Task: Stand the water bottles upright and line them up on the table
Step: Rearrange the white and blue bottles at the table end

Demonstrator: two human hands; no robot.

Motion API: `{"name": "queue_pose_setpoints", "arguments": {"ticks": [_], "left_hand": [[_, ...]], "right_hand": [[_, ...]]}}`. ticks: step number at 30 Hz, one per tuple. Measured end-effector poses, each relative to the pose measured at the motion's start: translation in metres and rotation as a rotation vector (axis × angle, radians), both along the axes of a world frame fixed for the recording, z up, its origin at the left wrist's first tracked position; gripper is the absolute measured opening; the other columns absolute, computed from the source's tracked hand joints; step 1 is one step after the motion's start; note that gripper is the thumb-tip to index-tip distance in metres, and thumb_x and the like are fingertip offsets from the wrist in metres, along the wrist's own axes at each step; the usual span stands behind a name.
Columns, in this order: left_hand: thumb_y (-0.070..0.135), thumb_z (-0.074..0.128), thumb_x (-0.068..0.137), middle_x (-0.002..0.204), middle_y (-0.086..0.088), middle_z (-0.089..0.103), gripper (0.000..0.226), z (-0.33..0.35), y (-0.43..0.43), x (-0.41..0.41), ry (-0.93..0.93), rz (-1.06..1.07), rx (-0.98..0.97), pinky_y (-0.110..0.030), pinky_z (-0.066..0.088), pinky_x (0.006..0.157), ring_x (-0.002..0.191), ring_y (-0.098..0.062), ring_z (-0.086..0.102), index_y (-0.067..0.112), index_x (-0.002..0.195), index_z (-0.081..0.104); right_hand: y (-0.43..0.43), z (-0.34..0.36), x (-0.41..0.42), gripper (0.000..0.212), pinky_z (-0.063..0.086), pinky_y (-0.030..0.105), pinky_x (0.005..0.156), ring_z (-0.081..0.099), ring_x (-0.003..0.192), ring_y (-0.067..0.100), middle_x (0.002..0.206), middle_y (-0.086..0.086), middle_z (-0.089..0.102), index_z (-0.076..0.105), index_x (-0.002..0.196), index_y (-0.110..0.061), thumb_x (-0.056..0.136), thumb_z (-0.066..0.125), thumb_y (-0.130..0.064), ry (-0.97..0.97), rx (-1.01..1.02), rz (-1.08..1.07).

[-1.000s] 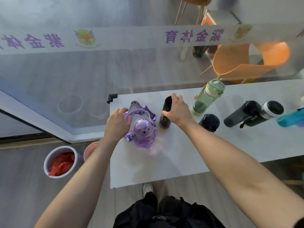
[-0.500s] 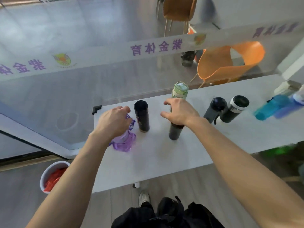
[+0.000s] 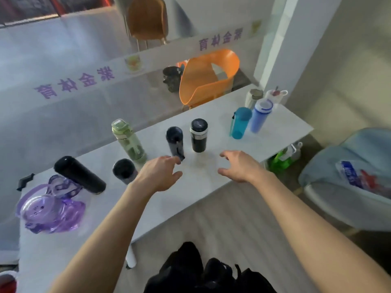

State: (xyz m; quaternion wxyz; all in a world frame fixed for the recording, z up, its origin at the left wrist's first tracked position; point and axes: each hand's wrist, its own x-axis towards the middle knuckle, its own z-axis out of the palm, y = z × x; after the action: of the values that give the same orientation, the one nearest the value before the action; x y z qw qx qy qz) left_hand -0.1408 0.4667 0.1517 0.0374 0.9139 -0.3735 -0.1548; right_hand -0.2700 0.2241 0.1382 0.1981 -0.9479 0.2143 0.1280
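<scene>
Several water bottles stand on the white table. From the left: a purple bear-shaped bottle, a tall black bottle, a short black bottle, a green clear bottle, a dark navy bottle, a black bottle with a white band, a teal bottle and a blue bottle. My left hand hovers with spread fingers just in front of the navy bottle. My right hand is also spread and empty, right of the banded bottle.
Two more small bottles stand at the far right corner by a white pillar. An orange chair is behind the glass partition. A pale blue seat sits right of the table, and a green item lies under it.
Both hands have let go of the purple and black bottles and moved right. The view has swung right, and the navy, banded, teal and blue bottles now appear upright.
</scene>
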Motion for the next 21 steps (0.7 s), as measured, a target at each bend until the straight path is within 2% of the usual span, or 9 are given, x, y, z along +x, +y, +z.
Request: {"name": "queue_pose_setpoints", "arguments": {"ticks": [4, 7, 14, 18, 21], "left_hand": [[0.053, 0.059, 0.105, 0.140, 0.004, 0.069, 0.047, 0.000, -0.079, 0.006, 0.008, -0.057, 0.017, -0.048, 0.058, 0.098, 0.121, -0.027, 0.068, 0.032, 0.147, 0.058], [0.049, 0.060, 0.105, 0.129, 0.005, 0.074, 0.036, -0.002, -0.142, 0.022, 0.013, -0.097, 0.012, -0.047, 0.060, 0.094, 0.109, -0.025, 0.071, 0.031, 0.136, 0.062], [0.052, 0.064, 0.106, 0.138, 0.007, 0.069, 0.048, -0.024, -0.313, 0.090, 0.088, -0.132, -0.091, -0.034, 0.063, 0.093, 0.105, -0.014, 0.069, 0.033, 0.149, 0.057], [0.051, 0.065, 0.105, 0.133, 0.005, 0.072, 0.044, -0.029, -0.389, 0.123, 0.122, -0.096, -0.124, -0.039, 0.066, 0.090, 0.105, -0.017, 0.071, 0.031, 0.144, 0.060], [0.051, 0.064, 0.105, 0.133, 0.004, 0.072, 0.042, -0.028, -0.430, 0.139, 0.081, -0.061, -0.141, -0.040, 0.066, 0.089, 0.108, -0.019, 0.071, 0.031, 0.142, 0.061]], "right_hand": [[-0.068, -0.002, -0.011, 0.068, 0.050, 0.041, 0.110, 0.062, 0.134, 0.029, 0.152, 0.010, 0.061, 0.053, 0.155, -0.021, 0.096, 0.071, -0.050, 0.005, 0.005, -0.057], [-0.121, -0.007, -0.003, 0.066, 0.051, 0.042, 0.109, 0.063, 0.132, 0.028, 0.151, 0.008, 0.062, 0.055, 0.154, -0.021, 0.096, 0.071, -0.050, -0.022, 0.006, -0.097], [-0.260, -0.018, 0.032, 0.060, 0.055, 0.043, 0.106, 0.066, 0.126, 0.027, 0.145, 0.005, 0.064, 0.060, 0.149, -0.022, 0.097, 0.072, -0.048, -0.036, -0.043, -0.198], [-0.336, -0.025, 0.049, 0.058, 0.053, 0.043, 0.106, 0.066, 0.125, 0.030, 0.143, 0.009, 0.064, 0.062, 0.147, -0.018, 0.097, 0.072, -0.045, -0.031, -0.040, -0.247], [-0.383, -0.036, 0.063, 0.061, 0.052, 0.043, 0.107, 0.064, 0.126, 0.031, 0.145, 0.010, 0.061, 0.058, 0.148, -0.017, 0.096, 0.073, -0.045, -0.049, -0.028, -0.313]]}}
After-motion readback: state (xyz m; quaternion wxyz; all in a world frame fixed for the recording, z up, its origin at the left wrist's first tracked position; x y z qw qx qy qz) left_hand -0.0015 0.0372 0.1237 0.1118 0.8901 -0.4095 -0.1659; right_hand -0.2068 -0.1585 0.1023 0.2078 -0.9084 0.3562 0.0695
